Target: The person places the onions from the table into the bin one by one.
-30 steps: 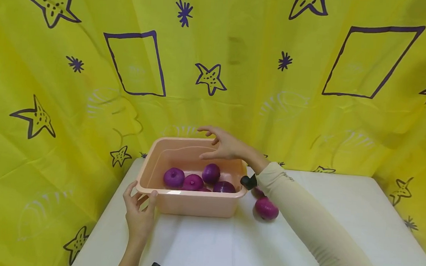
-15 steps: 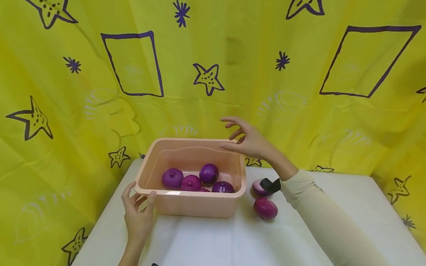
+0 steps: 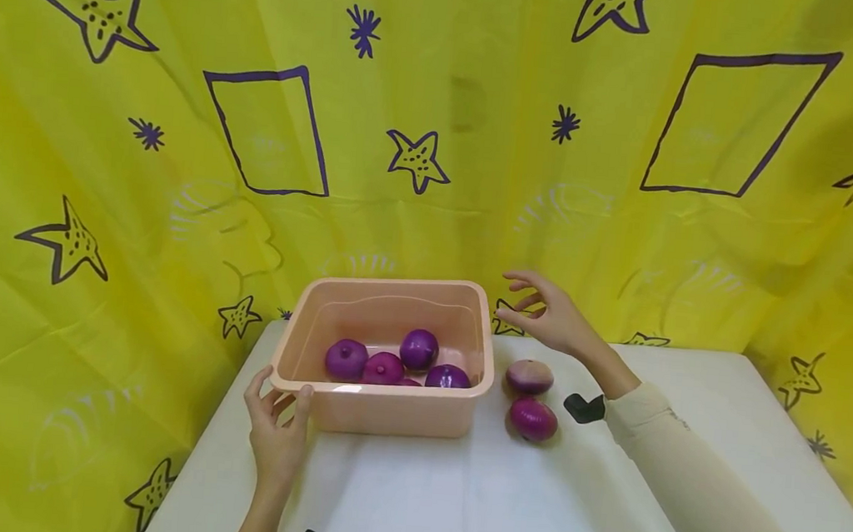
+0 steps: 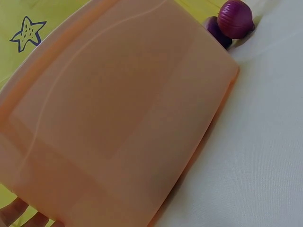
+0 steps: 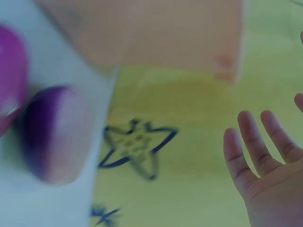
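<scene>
A peach plastic tub [image 3: 396, 414] stands on the table with several purple onions [image 3: 418, 350] inside. At its front left corner my left hand [image 3: 277, 442] grips the tub, thumb on the front and fingers round the side. In the left wrist view the tub's wall [image 4: 118, 113] fills most of the picture, with a few fingertips [image 4: 35, 220] at the lower left. My right hand [image 3: 553, 318] hovers empty, fingers spread, right of the tub. Below it lie a pale-and-purple onion [image 3: 529, 377] and a magenta onion [image 3: 533, 419]. The right wrist view shows that two-toned onion [image 5: 59, 135] blurred.
The white table [image 3: 648, 417] reaches past the tub on both sides. A yellow curtain [image 3: 474, 236] printed with stars and frames hangs behind the table and along its sides.
My right hand has moved right from over the tub to above the loose onions, uncovering the pale one. The left hand keeps its place on the tub's corner.
</scene>
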`<state>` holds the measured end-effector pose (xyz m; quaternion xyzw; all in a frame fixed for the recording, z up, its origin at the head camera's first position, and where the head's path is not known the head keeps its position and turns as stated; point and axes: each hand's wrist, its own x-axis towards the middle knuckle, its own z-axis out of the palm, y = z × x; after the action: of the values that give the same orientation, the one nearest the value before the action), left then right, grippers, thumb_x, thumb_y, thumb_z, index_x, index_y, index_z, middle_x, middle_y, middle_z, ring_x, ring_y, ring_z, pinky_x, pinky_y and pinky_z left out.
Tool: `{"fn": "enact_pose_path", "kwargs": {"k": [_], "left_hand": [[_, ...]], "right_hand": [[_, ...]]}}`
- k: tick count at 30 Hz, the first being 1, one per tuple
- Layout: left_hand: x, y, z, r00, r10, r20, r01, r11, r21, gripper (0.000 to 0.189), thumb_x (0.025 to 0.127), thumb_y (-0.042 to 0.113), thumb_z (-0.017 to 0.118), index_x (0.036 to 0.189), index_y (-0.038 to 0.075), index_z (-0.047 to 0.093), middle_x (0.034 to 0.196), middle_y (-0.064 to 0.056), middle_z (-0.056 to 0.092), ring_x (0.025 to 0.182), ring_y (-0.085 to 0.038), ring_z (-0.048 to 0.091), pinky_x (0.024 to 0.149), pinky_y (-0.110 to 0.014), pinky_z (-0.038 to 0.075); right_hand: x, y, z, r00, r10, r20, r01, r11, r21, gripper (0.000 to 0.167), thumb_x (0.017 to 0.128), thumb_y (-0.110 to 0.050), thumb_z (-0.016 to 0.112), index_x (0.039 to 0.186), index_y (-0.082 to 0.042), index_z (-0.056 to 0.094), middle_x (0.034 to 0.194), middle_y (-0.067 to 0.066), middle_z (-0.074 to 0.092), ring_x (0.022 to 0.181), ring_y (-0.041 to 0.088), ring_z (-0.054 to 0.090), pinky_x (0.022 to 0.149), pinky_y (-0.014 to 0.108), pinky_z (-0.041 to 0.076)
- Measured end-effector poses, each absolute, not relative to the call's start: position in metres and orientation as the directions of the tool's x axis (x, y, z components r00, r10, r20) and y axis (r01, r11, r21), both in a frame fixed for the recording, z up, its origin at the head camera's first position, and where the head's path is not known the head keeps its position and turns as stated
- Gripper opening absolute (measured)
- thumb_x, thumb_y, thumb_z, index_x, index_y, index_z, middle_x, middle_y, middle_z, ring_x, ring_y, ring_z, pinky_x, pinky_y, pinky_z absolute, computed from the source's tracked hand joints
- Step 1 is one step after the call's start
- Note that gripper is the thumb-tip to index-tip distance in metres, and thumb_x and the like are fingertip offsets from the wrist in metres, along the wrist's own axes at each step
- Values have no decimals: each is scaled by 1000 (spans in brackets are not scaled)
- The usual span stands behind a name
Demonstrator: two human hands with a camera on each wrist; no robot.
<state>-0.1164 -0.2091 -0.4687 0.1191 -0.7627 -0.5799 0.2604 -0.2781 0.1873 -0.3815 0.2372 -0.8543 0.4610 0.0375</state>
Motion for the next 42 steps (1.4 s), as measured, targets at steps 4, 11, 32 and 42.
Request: {"fn": "enact_pose_path", "kwargs": {"k": [4,11,32,42], "left_hand": [[-117,-209,-470,-837,-480,263,133,287,948,72,100,25,69,157,24,26,143,-23,53,123,-39,57,84,-5,45],[-117,-209,-471,-834,-482,269,136,294,946,72,100,24,69,157,24,26,143,-23,53,123,-38,58,84,-5,45],[-117,-211,-471,-839,-482,254,122,289,950,73,100,27,69,157,25,25,144,-21,54,123,-37,58,87,-9,47],[-118,-210,-472,-841,-478,252,124,282,951,73,100,25,69,158,23,24,143,-23,54,123,-38,57,85,-7,47]], "right_hand": [[-277,207,-408,-912,-343,225,-383,514,-768,65,95,-31,75,150,-11,48,138,25,56,111,40,63,92,53,55],[-272,231,-447,-942,-324,82,-272,599,-754,73,95,-43,72,155,-13,41,143,28,50,118,43,56,95,59,52],[-259,241,-494,-919,-385,-80,-203,637,-744,69,94,-42,74,148,-12,46,133,30,56,106,35,64,91,54,53],[-259,242,-499,-917,-390,-82,-201,630,-750,64,94,-42,74,145,-10,50,131,30,58,108,37,64,91,55,55]]}}
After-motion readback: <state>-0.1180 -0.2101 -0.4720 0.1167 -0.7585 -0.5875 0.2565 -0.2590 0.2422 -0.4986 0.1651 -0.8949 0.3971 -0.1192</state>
